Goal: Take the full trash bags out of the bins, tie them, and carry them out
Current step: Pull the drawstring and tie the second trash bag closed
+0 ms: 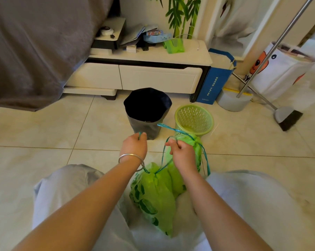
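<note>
Head view: both forearms extended forward and down over knees. Left hand point(135, 144) fisted, grip clamped on one end of teal drawstring point(164, 154); silver bangle point(131, 158) on wrist. Right hand point(183, 153) fisted, grip clamped on other drawstring loop, knuckles up. Green trash bag point(156, 196) cinched at neck, lying on floor between legs. Second green bag point(196, 147) just beyond right hand. Empty green bin point(193, 120) and black-lined bin point(147, 111) side by side on floor tiles.
</note>
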